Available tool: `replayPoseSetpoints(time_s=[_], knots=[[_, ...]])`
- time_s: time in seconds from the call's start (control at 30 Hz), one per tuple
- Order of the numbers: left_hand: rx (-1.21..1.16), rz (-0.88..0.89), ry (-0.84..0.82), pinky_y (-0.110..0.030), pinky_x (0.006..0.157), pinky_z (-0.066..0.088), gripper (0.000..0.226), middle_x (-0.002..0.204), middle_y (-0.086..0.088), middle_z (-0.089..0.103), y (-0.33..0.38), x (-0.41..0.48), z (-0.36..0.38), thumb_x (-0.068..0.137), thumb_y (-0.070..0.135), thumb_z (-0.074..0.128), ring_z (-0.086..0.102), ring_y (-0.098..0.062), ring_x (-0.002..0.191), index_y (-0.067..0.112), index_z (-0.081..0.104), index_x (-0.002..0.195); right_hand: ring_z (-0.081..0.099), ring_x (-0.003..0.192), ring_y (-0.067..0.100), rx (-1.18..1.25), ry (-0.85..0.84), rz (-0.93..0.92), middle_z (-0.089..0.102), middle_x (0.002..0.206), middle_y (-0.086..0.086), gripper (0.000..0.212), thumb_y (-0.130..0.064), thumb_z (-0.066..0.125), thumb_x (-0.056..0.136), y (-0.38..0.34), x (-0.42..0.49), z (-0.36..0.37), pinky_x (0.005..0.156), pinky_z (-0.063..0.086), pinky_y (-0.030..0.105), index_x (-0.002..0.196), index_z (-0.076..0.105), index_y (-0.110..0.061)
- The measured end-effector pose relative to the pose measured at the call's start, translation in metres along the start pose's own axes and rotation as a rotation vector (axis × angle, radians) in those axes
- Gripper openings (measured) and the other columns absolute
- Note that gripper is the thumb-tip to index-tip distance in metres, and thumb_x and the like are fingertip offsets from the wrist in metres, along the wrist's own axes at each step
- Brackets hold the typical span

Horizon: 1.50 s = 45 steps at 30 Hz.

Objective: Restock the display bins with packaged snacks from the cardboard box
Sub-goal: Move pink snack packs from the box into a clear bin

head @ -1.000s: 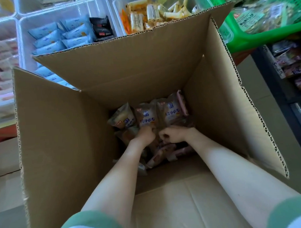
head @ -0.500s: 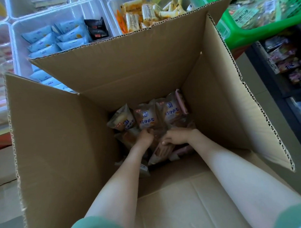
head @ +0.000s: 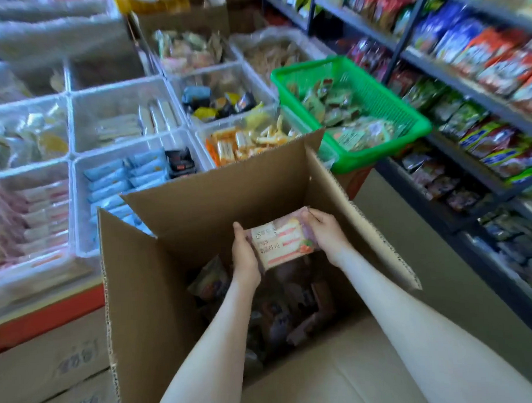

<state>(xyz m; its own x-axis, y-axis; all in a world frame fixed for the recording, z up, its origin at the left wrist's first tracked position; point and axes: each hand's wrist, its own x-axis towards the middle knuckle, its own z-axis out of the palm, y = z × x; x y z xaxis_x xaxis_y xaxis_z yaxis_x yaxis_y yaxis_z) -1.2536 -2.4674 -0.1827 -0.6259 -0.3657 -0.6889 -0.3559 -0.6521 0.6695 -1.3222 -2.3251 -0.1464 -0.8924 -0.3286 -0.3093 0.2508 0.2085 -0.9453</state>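
- Head view: left hand [head: 245, 257] and right hand [head: 327, 234] each curl round one end of a snack pack [head: 279, 243], above the open cardboard box [head: 147, 296], with free room under it.
- Its flaps stand up at 9, 12 and 3 o'clock.
- The pack is flat and shiny; the box is rough brown card.
- Clear plastic bins [head: 78, 208] sit at 11 o'clock, a green basket [head: 375, 158] at 1.
- Packs [head: 292, 306] deep in the box look dark and blurry.

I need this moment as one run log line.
left hand: holds snack pack | right hand: holds snack pack | snack pack: over open cardboard box
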Motion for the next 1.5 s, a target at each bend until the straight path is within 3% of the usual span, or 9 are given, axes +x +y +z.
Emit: replayPoseSetpoints(time_s=[0.27,0.47,0.67,0.77,0.93,1.13,1.23,1.33,1.5], knots=[[0.201,0.453,0.017,-0.047,0.091,0.051,0.044,0.101,-0.008,0.066,0.034,-0.087,0.012,0.094,0.053,0.037,0.064,-0.024,0.095,0.017,0.061,0.095,0.058,0.082,0.002,0.019,0.338,-0.217,0.064,0.089,-0.011,0.03,-0.021,0.042,0.099,-0.066,-0.075,0.01,0.069,0.045,0.013,0.102,0.071,-0.013],[0.331,0.854,0.182,-0.023,0.056,0.029,0.038,0.067,0.005,0.049,0.091,-0.166,-0.039,0.103,0.03,0.035,0.044,-0.005,0.062,0.015,0.05,0.071,0.05,0.121,0.019,-0.184,0.447,-0.421,0.058,0.125,0.002,0.039,-0.028,0.036,0.102,-0.106,-0.122,0.068,0.103,0.037,0.029,0.129,0.055,-0.006],[0.384,1.188,0.321,-0.027,0.055,0.026,0.032,0.062,0.009,0.045,0.188,-0.2,-0.114,0.104,0.028,0.032,0.042,0.0,0.055,0.014,0.047,0.08,0.055,0.107,0.028,-0.37,0.59,-0.882,0.063,0.111,0.014,0.03,-0.018,0.041,0.1,-0.19,-0.147,0.162,0.089,0.037,0.029,0.115,0.062,-0.003],[0.51,1.265,0.471,-0.03,0.056,0.02,0.032,0.064,0.005,0.048,0.235,-0.188,-0.168,0.104,0.026,0.032,0.042,-0.017,0.058,0.013,0.051,0.082,0.058,0.102,0.028,-0.418,0.528,-0.954,0.065,0.106,0.014,0.031,-0.018,0.04,0.1,-0.214,-0.128,0.224,0.081,0.037,0.024,0.115,0.062,-0.002],[0.636,1.176,0.621,-0.032,0.064,0.023,0.038,0.094,-0.022,0.066,0.306,-0.134,-0.274,0.104,0.026,0.031,0.058,-0.037,0.089,0.004,0.061,0.099,0.056,0.077,0.022,-0.477,0.32,-0.964,0.065,0.088,0.013,0.027,-0.018,0.041,0.1,-0.223,-0.073,0.351,0.06,0.027,0.015,0.098,0.062,-0.001],[0.724,0.904,0.602,-0.032,0.073,0.035,0.043,0.102,-0.022,0.066,0.374,-0.043,-0.373,0.103,0.032,0.032,0.058,-0.037,0.1,0.002,0.062,0.099,0.06,0.087,0.031,-0.527,0.152,-0.722,0.067,0.09,0.015,0.016,-0.01,0.049,0.095,-0.216,0.02,0.478,0.066,0.033,0.028,0.094,0.062,-0.002],[0.509,0.772,0.449,-0.046,0.092,0.046,0.053,0.1,-0.017,0.067,0.389,0.006,-0.401,0.096,0.055,0.028,0.06,-0.035,0.101,0.014,0.062,0.095,0.06,0.09,0.034,-0.576,0.156,-0.616,0.068,0.094,0.017,0.017,-0.011,0.05,0.095,-0.201,0.061,0.518,0.065,0.033,0.029,0.095,0.063,-0.002],[0.338,0.643,0.364,-0.057,0.091,0.048,0.072,0.108,-0.018,0.065,0.387,0.067,-0.423,0.075,0.077,0.025,0.061,-0.038,0.104,0.017,0.056,0.1,0.059,0.096,0.036,-0.657,0.122,-0.535,0.067,0.101,0.02,0.021,-0.013,0.047,0.097,-0.183,0.095,0.545,0.071,0.039,0.033,0.102,0.064,-0.001],[0.322,0.43,0.185,-0.032,0.07,0.054,0.038,0.094,-0.01,0.061,0.383,0.091,-0.414,0.082,0.012,0.041,0.059,-0.024,0.082,0.004,0.049,0.118,0.054,0.105,0.038,-0.701,0.162,-0.392,0.061,0.112,0.025,0.023,-0.007,0.04,0.097,-0.164,0.13,0.558,0.081,0.04,0.039,0.111,0.055,0.003]])
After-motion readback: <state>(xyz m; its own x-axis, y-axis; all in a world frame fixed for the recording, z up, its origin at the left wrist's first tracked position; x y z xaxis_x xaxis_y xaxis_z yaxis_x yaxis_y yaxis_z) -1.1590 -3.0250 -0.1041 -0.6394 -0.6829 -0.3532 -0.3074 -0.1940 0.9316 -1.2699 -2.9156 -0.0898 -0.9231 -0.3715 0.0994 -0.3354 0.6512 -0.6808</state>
